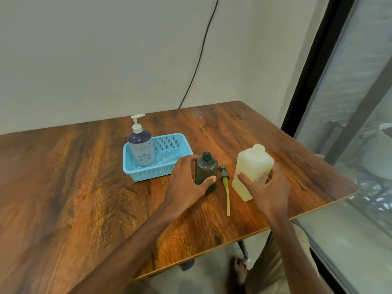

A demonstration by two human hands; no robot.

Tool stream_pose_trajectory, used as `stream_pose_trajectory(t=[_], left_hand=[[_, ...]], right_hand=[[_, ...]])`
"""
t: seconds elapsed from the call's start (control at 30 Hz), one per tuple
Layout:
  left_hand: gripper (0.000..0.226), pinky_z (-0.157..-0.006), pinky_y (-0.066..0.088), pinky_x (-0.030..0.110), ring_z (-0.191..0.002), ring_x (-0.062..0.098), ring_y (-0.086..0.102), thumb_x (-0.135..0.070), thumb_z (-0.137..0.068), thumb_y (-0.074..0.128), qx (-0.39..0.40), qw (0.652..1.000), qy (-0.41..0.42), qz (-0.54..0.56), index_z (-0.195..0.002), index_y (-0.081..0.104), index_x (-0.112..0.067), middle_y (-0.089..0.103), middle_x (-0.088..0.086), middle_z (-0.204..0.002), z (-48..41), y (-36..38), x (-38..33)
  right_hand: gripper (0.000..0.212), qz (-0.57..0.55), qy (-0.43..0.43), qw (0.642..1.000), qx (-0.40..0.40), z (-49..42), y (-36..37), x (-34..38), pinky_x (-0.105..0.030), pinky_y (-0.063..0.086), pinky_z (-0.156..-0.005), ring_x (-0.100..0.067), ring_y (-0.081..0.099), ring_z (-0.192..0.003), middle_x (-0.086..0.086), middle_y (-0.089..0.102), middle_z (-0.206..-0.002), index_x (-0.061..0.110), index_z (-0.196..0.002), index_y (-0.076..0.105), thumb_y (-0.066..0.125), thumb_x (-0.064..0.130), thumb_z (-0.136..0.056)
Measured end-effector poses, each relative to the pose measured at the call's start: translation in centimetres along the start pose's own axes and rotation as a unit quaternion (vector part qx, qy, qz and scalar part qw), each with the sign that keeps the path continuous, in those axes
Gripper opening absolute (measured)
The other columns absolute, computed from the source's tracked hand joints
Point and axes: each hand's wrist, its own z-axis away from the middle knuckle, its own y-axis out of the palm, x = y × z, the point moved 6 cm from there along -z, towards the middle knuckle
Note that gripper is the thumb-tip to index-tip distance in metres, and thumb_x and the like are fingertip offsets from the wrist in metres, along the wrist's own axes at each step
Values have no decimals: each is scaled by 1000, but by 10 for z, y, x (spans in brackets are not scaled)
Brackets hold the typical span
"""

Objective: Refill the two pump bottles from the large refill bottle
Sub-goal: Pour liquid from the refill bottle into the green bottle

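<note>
In the head view I see both hands working in the middle right of the frame, over the wooden tabletop (84,187). The left hand (186,179) has its grip closed around the dark pump bottle (206,170): the thumb lies on the near side of it and the other fingers go around the far side. This bottle stands upright on the tabletop and its neck is open, without a pump. The pump head (224,174) lies flat on the tabletop just right of the dark bottle, between the two hands, and its yellowish tube points toward the lower edge of the frame. The right hand (269,187) holds the large refill bottle (252,166), with the thumb pressed on the front face and the fingers wrapped around the right side. This bottle is pale yellow, its cap is off, and its base is on the tabletop. To the left of centre there is a blue basket (148,176), and the pale pump bottle (141,149) stands upright in its left part, with the white pump in place. A black cable (201,49) hangs down the wall behind the tabletop, and a window (360,102) fills the right side of the frame.
</note>
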Motion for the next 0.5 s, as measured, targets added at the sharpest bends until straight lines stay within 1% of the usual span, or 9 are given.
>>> stream_pose_trajectory(t=[0.03,0.1,0.17,0.23,0.3,0.33,0.4,0.47,0.5], left_hand=[[80,-99,43,26,-121,3,50,-66,-76,83,10,1000,-1,5,-141,46,-37,53,-17,-139,-3,2,2],[84,-95,41,21,-120,1,50,-71,-72,82,28,999,-6,21,-141,47,-39,54,-20,-138,-8,5,5],[87,-87,36,10,-114,-6,50,-76,-68,82,40,998,-10,36,-140,45,-44,50,-29,-132,-11,6,6],[82,-80,31,5,-106,-19,48,-80,-66,80,42,998,-7,46,-134,41,-54,44,-39,-120,-13,6,3],[75,-78,33,3,-108,-33,41,-81,-65,79,41,998,4,50,-124,37,-64,45,-46,-110,-15,4,0],[72,-78,34,2,-110,-38,37,-82,-65,79,41,998,7,49,-121,35,-68,45,-49,-109,-17,4,-1],[71,-76,36,0,-112,-40,33,-85,-63,77,43,998,10,48,-119,34,-71,45,-52,-109,-19,3,-2],[73,-73,38,-5,-112,-41,31,-91,-60,72,45,998,15,45,-119,33,-76,44,-55,-109,-19,2,-1],[75,-73,36,-8,-112,-42,29,-94,-59,70,47,998,20,47,-122,34,-76,43,-57,-109,-19,2,-1]], right_hand=[[86,3,-5,1000,0,-1,-1,0,-19,49,-75,-3,57,-104,17,61,-120,23,-137,53,89,53,-65],[86,9,-16,1000,2,-3,-2,2,-10,42,-70,0,54,-102,22,55,-115,25,-138,53,90,51,-65],[87,14,-27,999,10,-4,-2,4,-5,39,-65,4,51,-104,24,53,-117,26,-140,52,90,50,-66],[88,16,-36,999,16,-5,0,5,-5,38,-63,3,51,-107,25,53,-118,25,-140,52,90,51,-65],[89,20,-41,999,18,-7,1,5,-7,37,-64,-1,53,-111,24,53,-118,24,-140,53,90,52,-64],[89,20,-43,999,20,-8,2,5,-6,37,-63,-2,53,-113,24,53,-119,24,-140,53,90,52,-64],[90,17,-48,998,27,-8,3,4,-4,39,-61,-1,53,-115,23,55,-123,26,-141,53,88,54,-64],[90,13,-48,998,36,-8,4,3,-3,42,-61,-2,55,-116,18,61,-130,26,-141,53,88,54,-64],[89,11,-49,998,41,-8,5,3,-3,43,-62,-4,56,-117,15,62,-132,26,-141,53,89,53,-64]])
